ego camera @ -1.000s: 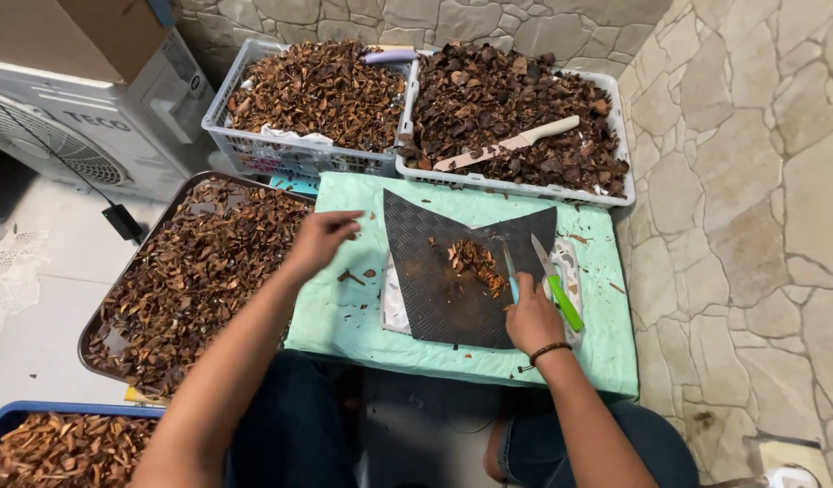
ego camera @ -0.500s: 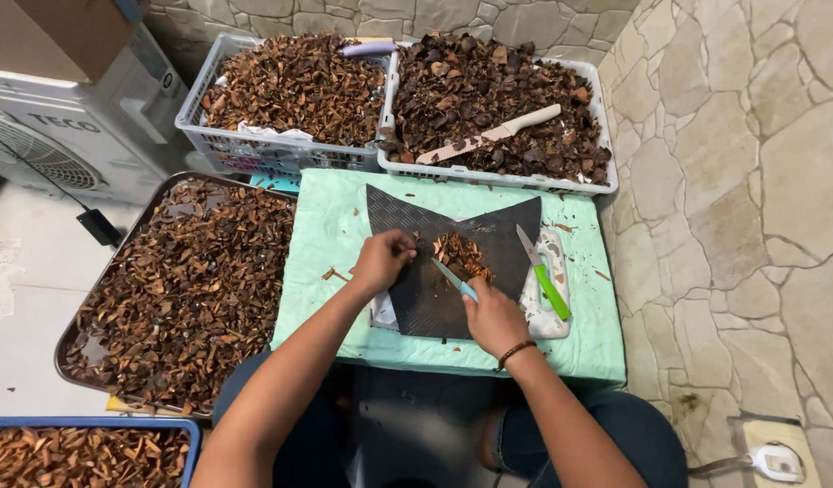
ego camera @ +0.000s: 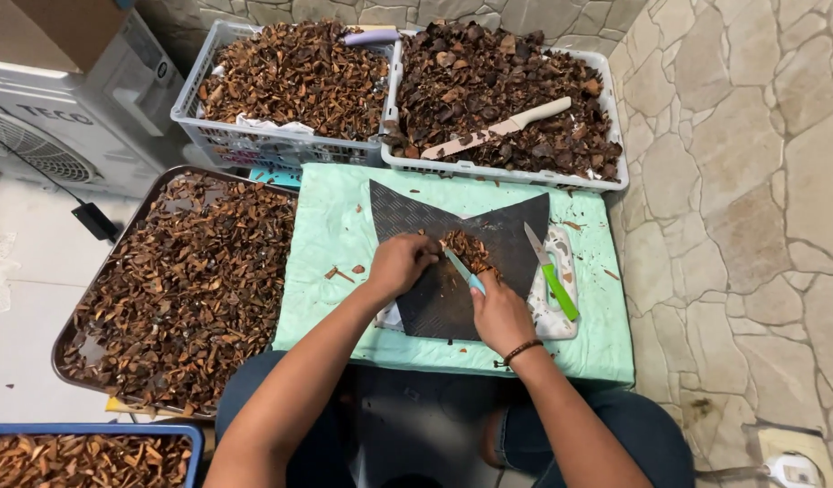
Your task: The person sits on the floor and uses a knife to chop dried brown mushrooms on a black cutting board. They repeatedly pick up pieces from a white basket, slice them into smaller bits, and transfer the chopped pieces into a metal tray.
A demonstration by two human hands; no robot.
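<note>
The right hand (ego camera: 499, 312) is shut tight on a small knife (ego camera: 461, 270), blade at the brown bits (ego camera: 464, 249) on the dark mat (ego camera: 452, 271). The left hand (ego camera: 400, 262) is curled on the bits, v. near the blade, so it could get cut if the knife slips. A sec ago the left hand was out over the big tray (ego camera: 82, 307); now it's back on the mat.

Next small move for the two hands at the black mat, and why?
Probably bring the small knife in the right hand down on the brown pieces. The left hand is on the black mat beside that pile, and the blade points into it.
</note>
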